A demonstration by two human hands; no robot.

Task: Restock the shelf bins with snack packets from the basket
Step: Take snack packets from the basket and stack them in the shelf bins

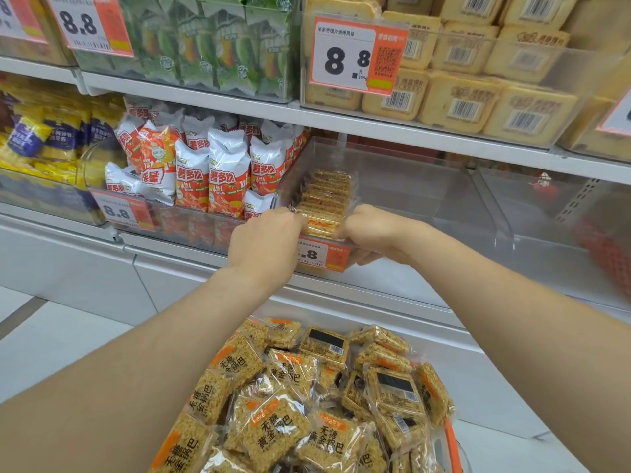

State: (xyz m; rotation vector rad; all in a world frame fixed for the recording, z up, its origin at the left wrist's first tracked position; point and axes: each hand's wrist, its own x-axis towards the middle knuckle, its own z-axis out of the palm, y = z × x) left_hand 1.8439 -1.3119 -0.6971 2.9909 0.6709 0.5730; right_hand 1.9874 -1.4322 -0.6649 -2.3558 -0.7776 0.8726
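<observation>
A row of golden rice-cracker packets [327, 199] stands on edge at the left end of a clear plastic shelf bin [426, 186]. My left hand [264, 242] and my right hand [370, 230] reach in over the bin's front edge, fingers curled on either side of the nearest packet in the row. Below, the basket [452, 445] with an orange rim is heaped with several more of the same packets [293, 404].
An orange 8.8 price tag [324, 256] hangs on the bin's front. Left of it stands a bin of red-and-white chip bags [211, 172]. The shelf above holds green packets [211, 46] and yellow boxed cakes [478, 97]. The bin's right part holds nothing.
</observation>
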